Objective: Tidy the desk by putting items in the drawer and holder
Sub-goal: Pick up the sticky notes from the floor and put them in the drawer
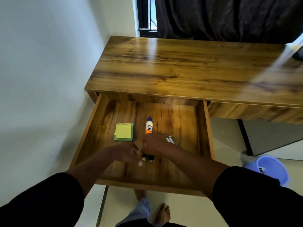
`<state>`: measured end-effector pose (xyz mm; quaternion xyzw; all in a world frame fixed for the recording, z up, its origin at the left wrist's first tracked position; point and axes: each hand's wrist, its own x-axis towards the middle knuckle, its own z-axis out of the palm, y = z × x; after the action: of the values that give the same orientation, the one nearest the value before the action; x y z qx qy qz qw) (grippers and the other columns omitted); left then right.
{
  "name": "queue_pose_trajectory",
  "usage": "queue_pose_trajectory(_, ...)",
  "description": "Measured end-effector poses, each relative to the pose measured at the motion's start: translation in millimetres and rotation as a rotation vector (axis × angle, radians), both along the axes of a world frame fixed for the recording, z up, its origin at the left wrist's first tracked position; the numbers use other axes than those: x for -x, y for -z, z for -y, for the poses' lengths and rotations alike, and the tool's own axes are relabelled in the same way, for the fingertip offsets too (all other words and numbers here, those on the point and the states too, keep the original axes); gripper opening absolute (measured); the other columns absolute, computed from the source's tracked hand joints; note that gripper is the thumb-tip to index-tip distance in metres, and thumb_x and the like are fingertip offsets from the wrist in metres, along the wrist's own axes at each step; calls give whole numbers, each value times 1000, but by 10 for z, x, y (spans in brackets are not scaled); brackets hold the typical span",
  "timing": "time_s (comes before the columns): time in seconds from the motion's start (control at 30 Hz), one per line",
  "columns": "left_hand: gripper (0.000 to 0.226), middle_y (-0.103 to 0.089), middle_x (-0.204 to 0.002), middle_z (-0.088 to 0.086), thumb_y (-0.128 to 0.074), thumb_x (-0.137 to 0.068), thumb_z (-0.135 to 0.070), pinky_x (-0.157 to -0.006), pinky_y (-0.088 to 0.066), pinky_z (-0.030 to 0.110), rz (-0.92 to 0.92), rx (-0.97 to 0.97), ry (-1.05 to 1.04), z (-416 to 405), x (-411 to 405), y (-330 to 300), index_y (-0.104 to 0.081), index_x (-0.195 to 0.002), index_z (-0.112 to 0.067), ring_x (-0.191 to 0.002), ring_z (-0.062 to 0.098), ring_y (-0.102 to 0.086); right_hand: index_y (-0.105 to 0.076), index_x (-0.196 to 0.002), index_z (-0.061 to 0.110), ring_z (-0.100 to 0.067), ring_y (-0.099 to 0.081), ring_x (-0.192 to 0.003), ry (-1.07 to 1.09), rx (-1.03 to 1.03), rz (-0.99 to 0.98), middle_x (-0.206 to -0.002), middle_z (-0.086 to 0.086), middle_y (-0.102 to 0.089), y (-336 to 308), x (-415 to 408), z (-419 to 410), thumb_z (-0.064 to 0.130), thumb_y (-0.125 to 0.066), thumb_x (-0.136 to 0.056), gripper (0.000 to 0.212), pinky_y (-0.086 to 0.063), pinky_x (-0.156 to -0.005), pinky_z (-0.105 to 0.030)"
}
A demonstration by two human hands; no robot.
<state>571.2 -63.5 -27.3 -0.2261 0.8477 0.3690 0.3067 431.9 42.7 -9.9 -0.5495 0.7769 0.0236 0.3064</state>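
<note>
Wooden drawer (pixel 91 128) stands open; inside, both hands meet just below the glue (pixel 149 125). Left hand (pixel 129 153) pinches small clips (pixel 147 158); right hand's (pixel 154 143) grip is unclear. Notes (pixel 123 131) lie left of the glue.

Glossy wood-grain desk (pixel 188 66) with a window glare streak, drawer (pixel 203 128) of the same brown wood-look board, less shiny inside, yellow paper sticky notes (pixel 123 131) on a green pad, smooth white plastic glue bottle (pixel 149 126), dark draped cloth curtain (pixel 229 17), blue plastic bucket (pixel 268 167)
</note>
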Motion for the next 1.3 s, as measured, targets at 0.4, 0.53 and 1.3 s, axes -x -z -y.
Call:
queue_pose_trajectory(0.4,84,-60,-126,-23,-83,-51,-77,-96,-40,28,255,10,310,-599,69,151,-66,-125,-41,-115,7,-53,-64,-135,23,-25,-62,-121,-93,-449,457,-136,-2,-63,148,98,-816,42,-73,-91,49,-57,-99,-42)
queue_pose_trajectory(0.53,79,-65,-121,-23,-83,-51,-77,-104,-45,31,258,22,332,-610,104,126,-70,-120,-39,-112,5,-57,-65,-128,40,-19,-59,-119,-131,-385,410,-135,11,-60,371,86,-872,65,-80,-65,69,-56,-96,-41)
queue_pose_trajectory(1.3,85,-63,-128,-12,-82,-53,-78,-98,-48,36,89,254,332,-156,561,-44,-64,-125,-36,-116,16,-57,-78,-99,25,-7,-67,-83,-59,-45,328,-89,14,-73,241,470,-562,43,-86,-74,32,-57,-75,-34)
